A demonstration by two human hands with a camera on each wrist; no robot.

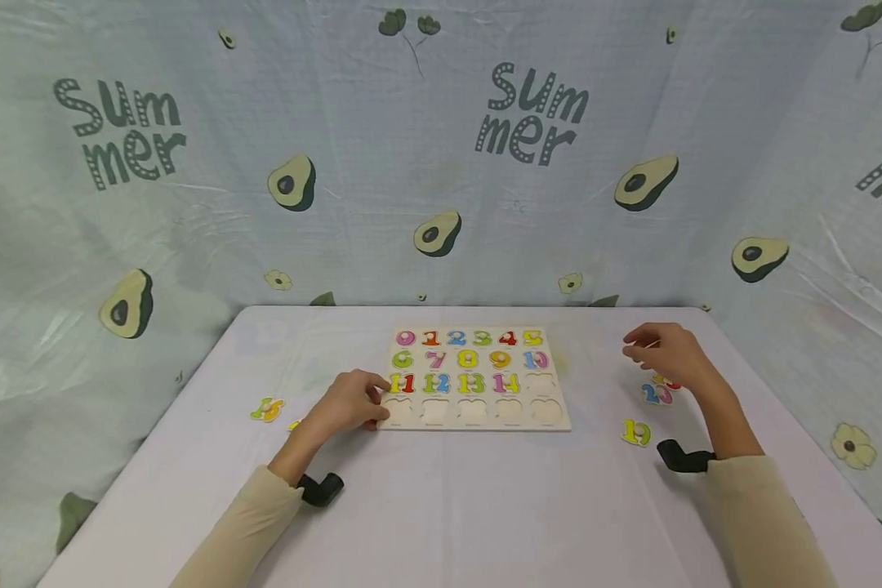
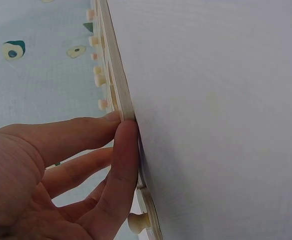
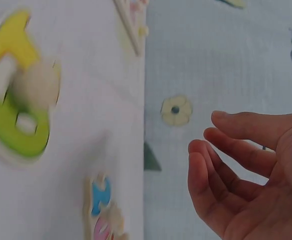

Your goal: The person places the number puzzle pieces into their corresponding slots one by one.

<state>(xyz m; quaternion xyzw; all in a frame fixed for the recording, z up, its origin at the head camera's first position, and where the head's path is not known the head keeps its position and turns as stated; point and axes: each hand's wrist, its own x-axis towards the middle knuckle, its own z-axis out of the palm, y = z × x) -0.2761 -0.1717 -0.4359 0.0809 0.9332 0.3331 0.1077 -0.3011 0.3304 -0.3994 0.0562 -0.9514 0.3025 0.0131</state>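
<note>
A wooden number puzzle board (image 1: 452,416) lies on the table, with number pieces 0 to 14 sitting in its upper rows and bare wooden recesses below. My left hand (image 1: 350,399) holds the board's left edge, its thumb and a finger pinching the rim in the left wrist view. Above the table at the right hovers my right hand (image 1: 664,353), fingers loosely bent with nothing between them. Near it lie a blue and pink 20 piece (image 1: 657,394), a partly covered red and yellow piece (image 1: 665,381) and a yellow and green piece (image 1: 636,433) with a knob.
Left of the board lies a green, orange and yellow number piece (image 1: 267,410). Another piece (image 1: 294,425) is mostly hidden by my left wrist. A patterned cloth (image 1: 367,269) hangs behind the white-covered table (image 1: 478,506).
</note>
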